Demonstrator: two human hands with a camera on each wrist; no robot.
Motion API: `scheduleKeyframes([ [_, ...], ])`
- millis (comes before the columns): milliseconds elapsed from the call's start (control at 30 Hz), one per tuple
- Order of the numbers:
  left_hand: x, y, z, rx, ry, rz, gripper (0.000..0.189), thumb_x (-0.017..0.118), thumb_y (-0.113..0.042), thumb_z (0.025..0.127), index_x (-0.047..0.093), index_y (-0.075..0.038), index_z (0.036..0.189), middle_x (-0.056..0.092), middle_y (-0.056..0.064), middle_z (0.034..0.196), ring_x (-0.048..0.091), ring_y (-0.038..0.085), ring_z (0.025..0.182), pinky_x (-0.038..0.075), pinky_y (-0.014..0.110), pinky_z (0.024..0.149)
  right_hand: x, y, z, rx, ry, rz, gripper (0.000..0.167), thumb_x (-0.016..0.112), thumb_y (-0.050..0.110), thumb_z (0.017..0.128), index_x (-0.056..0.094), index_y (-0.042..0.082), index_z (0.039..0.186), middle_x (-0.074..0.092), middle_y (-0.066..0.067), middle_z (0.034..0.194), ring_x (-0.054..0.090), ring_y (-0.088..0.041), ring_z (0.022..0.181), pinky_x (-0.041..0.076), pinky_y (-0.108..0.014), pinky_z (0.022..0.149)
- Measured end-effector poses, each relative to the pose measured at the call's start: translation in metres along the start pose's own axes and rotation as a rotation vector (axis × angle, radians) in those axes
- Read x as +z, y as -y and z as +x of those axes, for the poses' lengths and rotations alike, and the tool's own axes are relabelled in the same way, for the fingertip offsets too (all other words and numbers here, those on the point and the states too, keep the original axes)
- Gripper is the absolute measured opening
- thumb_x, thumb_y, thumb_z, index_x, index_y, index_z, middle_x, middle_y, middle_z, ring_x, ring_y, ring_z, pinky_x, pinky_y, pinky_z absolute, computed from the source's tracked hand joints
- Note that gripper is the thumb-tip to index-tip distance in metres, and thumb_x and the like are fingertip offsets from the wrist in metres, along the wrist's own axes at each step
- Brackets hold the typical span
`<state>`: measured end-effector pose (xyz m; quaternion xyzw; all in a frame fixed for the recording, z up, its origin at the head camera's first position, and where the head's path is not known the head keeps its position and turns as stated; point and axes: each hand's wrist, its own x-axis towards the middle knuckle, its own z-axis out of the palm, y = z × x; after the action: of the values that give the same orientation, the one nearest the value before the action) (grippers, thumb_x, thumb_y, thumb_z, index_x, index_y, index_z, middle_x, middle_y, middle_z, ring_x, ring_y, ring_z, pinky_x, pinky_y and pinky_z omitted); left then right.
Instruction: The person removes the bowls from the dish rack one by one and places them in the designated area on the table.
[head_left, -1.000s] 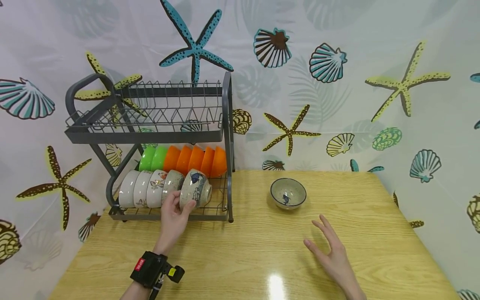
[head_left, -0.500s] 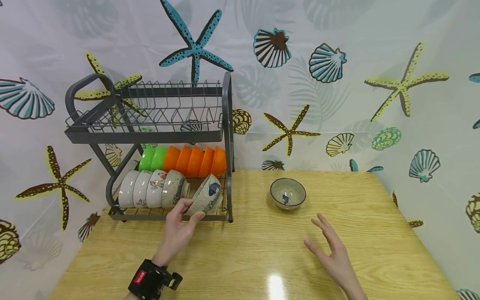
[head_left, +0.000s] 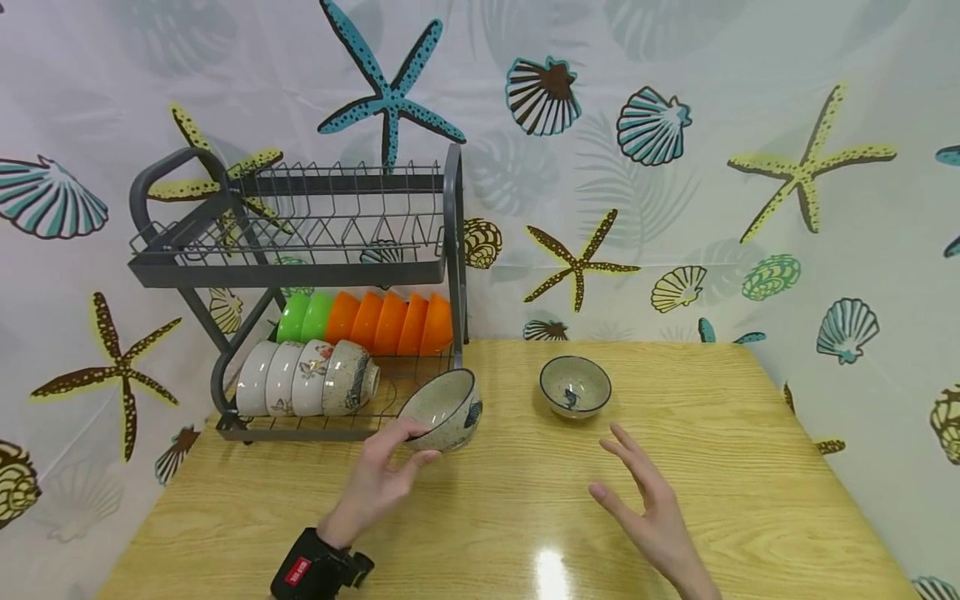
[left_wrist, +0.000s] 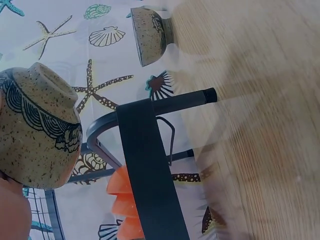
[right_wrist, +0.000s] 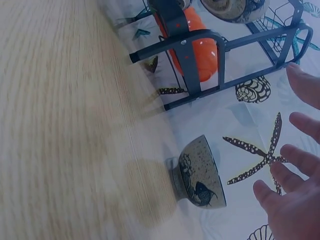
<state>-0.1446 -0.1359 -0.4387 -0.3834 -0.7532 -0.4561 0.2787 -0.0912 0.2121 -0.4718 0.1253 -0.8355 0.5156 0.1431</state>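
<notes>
A speckled grey bowl with a blue pattern (head_left: 450, 421) tilts in the air by the rack's front right corner, its mouth facing up and left. My left hand (head_left: 386, 475) pinches its rim between thumb and fingers. In the left wrist view this bowl (left_wrist: 42, 130) shows its foot and dark wave band. A matching bowl (head_left: 575, 387) stands upright on the table right of the rack; the right wrist view shows a fish on that bowl (right_wrist: 200, 175). Over the table in front of it, my right hand (head_left: 648, 512) holds nothing, fingers spread and apart from the bowl.
A dark two-tier dish rack (head_left: 300, 273) stands at the left. Its lower tier holds white bowls (head_left: 281, 379), one speckled bowl (head_left: 347, 379), and green and orange bowls (head_left: 390, 323) behind. A patterned cloth (head_left: 697, 208) hangs behind the wooden table (head_left: 750, 467).
My left hand has drawn the speckled bowl out of the rack's lower tier, rightward and toward me, turning its mouth upward. My right hand has shifted slightly left.
</notes>
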Motion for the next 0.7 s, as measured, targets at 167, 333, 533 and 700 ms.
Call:
scheduleKeyframes([
  [167,0.005,-0.004,0.0,0.037,0.055,0.024,0.033,0.08,0.003,0.075,0.069,-0.005,0.105,0.071,0.006,0.094,0.065,0.019,0.088,0.053,0.021,0.086,0.006,0.001,-0.001,-0.036,0.013,0.045,0.053,0.07,0.0,0.09,0.056,0.013,0.14,0.038,-0.008,0.162,0.028,0.012,0.144,0.029,-0.074,0.112],
  [333,0.008,-0.008,0.002,0.076,0.128,0.032,0.032,0.081,0.0,0.077,0.07,-0.009,0.105,0.072,0.002,0.093,0.065,0.015,0.09,0.054,0.026,0.084,0.012,0.001,-0.002,-0.13,0.025,0.024,0.057,0.073,-0.002,0.087,0.056,0.013,0.14,0.04,-0.005,0.161,0.029,0.006,0.148,0.027,-0.013,0.117],
  [533,0.013,-0.012,0.004,0.18,0.208,0.125,0.032,0.082,-0.003,0.074,0.07,-0.011,0.102,0.07,-0.004,0.087,0.062,0.009,0.083,0.051,0.017,0.081,0.019,0.004,-0.001,-0.241,0.026,-0.036,0.061,0.078,-0.003,0.082,0.058,0.009,0.138,0.044,-0.016,0.157,0.033,0.0,0.149,0.025,-0.007,0.115],
  [700,0.017,-0.014,0.003,0.201,0.262,0.19,0.027,0.083,-0.006,0.074,0.07,-0.013,0.097,0.07,-0.006,0.084,0.062,0.006,0.08,0.05,0.014,0.079,0.024,0.007,0.002,-0.328,0.019,-0.026,0.062,0.08,-0.004,0.077,0.06,0.004,0.136,0.047,-0.019,0.154,0.034,-0.008,0.151,0.024,-0.011,0.119],
])
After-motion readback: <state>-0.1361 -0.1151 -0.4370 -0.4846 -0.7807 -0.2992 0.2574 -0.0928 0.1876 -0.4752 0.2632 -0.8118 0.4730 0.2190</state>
